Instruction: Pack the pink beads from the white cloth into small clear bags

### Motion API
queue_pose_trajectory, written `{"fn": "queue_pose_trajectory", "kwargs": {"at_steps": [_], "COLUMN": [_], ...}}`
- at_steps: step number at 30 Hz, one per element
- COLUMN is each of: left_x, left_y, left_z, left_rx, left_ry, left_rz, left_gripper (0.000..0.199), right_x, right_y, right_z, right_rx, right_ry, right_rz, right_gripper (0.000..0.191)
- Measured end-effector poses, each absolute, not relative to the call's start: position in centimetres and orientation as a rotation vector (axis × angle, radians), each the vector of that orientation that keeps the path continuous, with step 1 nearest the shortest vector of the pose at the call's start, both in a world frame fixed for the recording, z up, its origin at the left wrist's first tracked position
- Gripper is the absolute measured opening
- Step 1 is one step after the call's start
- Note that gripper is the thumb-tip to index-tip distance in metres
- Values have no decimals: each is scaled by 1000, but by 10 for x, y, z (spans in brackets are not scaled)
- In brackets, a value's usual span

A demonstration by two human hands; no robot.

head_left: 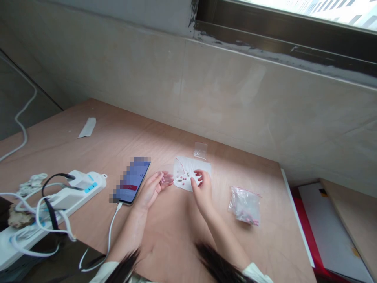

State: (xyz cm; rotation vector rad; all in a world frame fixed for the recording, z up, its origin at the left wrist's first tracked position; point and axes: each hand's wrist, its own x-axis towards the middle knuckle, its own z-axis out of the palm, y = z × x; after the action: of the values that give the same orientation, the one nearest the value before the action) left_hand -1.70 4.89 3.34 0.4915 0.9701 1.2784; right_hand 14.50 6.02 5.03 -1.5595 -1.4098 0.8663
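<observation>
Cups the left hand [151,189] palm-up, partly open, with small pink beads [162,179] at the fingers. Curves the right hand [202,191] over the white paper sheet [185,163], thumb and fingers apart; cannot tell of anything pinched. Shows loose pink beads [184,178] and tiny silver metal pieces [188,174] on the sheet, atop the light-brown wooden bench [173,243].

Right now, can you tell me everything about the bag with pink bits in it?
The bag looks like thin, see-through plastic, all crinkly, with a reddish line along its top edge. Small pink bits show near its bottom edge. It lies on the wooden table, to the right of the right hand, which isn't touching it.
</observation>
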Motion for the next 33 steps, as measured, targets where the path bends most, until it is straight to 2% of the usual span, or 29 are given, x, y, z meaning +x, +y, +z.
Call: {"fn": "queue_pose_trajectory", "kwargs": {"at_steps": [3,8,21,26,33], "left_x": [-23,-25,-26,-26,-25], "left_y": [52,55,52,52,53], "left_z": [25,17,9,5,8], "left_rx": [440,414,501,504,492], "left_ry": [943,841,859,846,873], "left_rz": [1250,1232,1165,1164,1156], "left_gripper": [15,16,19,20,19], "right_x": [143,138,152,150,159], "right_y": [64,69,70,69,69], "right_z": [30,17,27,25,18], "right_rx": [-1558,-1566,-1647,-1669,-1714], "right_ry": [-1676,-1825,-1575,-1683,-1656], "right_rz": [779,783,787,697,607], "right_gripper": [14,16,9,3,12]}}
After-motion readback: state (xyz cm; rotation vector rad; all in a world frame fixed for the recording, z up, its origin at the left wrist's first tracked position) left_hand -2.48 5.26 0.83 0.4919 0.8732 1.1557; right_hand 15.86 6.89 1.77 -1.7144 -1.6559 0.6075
